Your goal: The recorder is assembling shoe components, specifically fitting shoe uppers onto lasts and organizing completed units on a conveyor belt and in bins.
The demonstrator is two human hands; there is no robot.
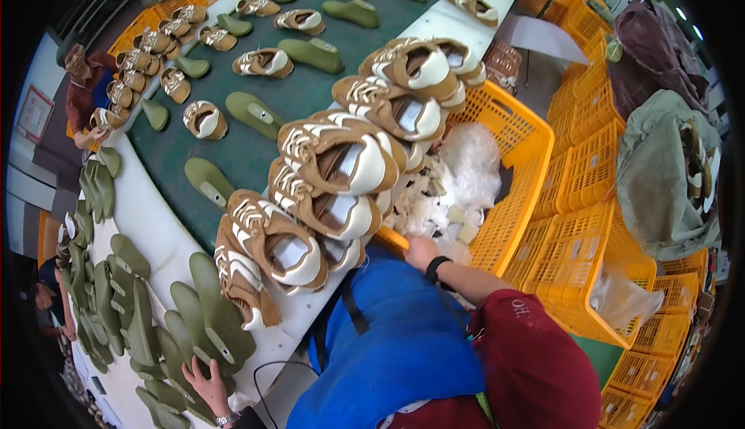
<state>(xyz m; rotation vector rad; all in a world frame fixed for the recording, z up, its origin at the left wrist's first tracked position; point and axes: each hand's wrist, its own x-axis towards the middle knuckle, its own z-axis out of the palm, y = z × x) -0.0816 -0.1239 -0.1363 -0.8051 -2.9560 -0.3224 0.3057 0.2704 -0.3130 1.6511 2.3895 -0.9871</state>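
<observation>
My left hand (206, 389) is at the lower left, fingers spread over a pile of olive-green shoe lasts (142, 328). It touches the lasts at the near end of the pile, and a metal watch shows on its wrist. My right hand (424, 254) has its fingers curled over the near corner of a yellow plastic crate (521, 219), a dark band on its wrist. Clear plastic bags (470, 167) and pale scraps lie in that crate. Between my hands, brown and white sneakers (289, 252) stand stacked in a row along the table edge.
A green conveyor belt (167, 165) carries sneakers and lasts away from me. Stacked yellow crates (578, 231) fill the right side, one holding a plastic bag. A grey-green cloth (660, 173) drapes over more shoes. A person (89, 80) handles shoes at the far left.
</observation>
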